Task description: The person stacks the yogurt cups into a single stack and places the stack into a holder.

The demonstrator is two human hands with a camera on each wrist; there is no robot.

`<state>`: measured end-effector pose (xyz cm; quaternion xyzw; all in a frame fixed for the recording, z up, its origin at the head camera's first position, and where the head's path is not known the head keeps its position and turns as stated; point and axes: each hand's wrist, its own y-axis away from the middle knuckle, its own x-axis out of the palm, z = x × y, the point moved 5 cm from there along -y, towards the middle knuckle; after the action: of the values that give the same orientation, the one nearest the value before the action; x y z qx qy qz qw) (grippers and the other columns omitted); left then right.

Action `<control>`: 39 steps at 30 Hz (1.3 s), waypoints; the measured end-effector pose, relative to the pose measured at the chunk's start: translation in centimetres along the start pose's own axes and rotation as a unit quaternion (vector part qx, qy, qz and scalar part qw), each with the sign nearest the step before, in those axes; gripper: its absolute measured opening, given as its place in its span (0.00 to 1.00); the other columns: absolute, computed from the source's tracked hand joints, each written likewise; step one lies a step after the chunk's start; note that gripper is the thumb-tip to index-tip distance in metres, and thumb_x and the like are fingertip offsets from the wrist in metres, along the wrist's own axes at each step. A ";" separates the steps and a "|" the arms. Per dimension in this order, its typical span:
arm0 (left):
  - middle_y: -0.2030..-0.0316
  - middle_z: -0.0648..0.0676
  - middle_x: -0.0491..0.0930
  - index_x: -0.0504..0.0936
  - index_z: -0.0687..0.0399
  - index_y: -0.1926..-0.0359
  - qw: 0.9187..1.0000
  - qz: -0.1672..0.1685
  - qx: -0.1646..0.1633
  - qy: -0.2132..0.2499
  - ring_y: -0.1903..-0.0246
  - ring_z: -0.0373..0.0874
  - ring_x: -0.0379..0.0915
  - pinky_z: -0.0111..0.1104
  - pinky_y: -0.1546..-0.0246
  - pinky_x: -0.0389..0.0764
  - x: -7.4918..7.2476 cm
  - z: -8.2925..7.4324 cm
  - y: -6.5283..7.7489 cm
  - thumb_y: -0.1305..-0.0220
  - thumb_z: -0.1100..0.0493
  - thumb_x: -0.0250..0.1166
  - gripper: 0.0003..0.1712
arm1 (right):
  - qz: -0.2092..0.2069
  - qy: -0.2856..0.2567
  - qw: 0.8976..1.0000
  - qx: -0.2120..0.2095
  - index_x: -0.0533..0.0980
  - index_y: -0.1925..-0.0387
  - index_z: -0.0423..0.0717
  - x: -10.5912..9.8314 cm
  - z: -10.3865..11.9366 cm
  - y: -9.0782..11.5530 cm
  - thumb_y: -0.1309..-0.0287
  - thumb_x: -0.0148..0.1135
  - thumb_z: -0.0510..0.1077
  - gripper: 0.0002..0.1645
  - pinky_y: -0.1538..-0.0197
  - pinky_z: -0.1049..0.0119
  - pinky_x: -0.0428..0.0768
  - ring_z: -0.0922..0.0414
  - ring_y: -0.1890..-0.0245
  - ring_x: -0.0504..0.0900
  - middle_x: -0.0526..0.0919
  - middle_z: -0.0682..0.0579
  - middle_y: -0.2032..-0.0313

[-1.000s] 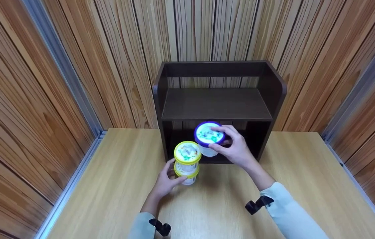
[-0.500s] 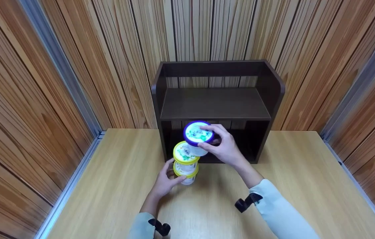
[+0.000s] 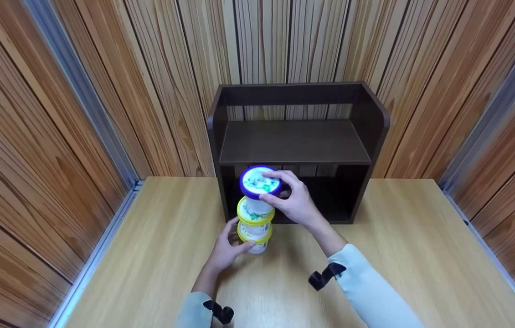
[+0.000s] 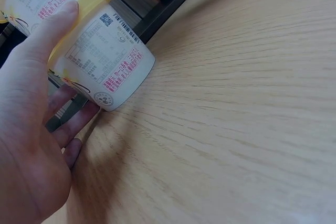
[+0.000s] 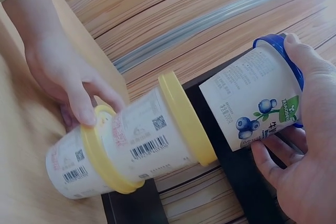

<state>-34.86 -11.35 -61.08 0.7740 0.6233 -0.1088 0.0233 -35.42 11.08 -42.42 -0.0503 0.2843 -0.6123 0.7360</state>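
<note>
Two yogurt cups with yellow lids stand stacked on the table, the upper cup (image 3: pixel 254 229) on top of the lower cup (image 4: pixel 107 59). My left hand (image 3: pixel 228 251) holds the lower cup near its lid, thumb on one side and fingers on the other. In my right hand (image 3: pixel 295 200) is a blue-lidded yogurt cup (image 5: pixel 252 98) with blueberries printed on its side. Thumb and fingers grip it around the lid and side. It hangs just above the stack; the right wrist view shows a gap between its base and the upper yellow lid (image 5: pixel 186 116).
A dark brown two-tier shelf (image 3: pixel 296 141) stands at the back of the wooden table (image 3: pixel 166 214), right behind the stack. Wood-patterned walls (image 3: pixel 262 41) and metal rails (image 3: pixel 95 266) border the table.
My right hand has carried the blue-lidded yogurt cup leftward, from beside the stack to over it. The left hand and the two yellow-lidded cups have stayed in place.
</note>
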 end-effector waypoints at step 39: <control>0.25 0.64 0.78 0.64 0.50 0.14 1.000 -0.007 -0.010 -0.006 0.28 0.62 0.77 0.60 0.25 0.79 0.0 0.1 0.1 0.27 0.54 0.79 0.49 | 0.038 -0.011 0.999 0.018 0.78 0.24 0.48 1.9 -1.0 0.6 0.27 0.76 0.47 0.34 0.37 0.56 0.85 0.41 0.31 0.80 0.80 0.37 0.29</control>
<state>-34.75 -11.40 -61.14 0.7686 0.6296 -0.1079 0.0340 -35.24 9.75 -44.14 -0.0327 0.2665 -0.5886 0.7626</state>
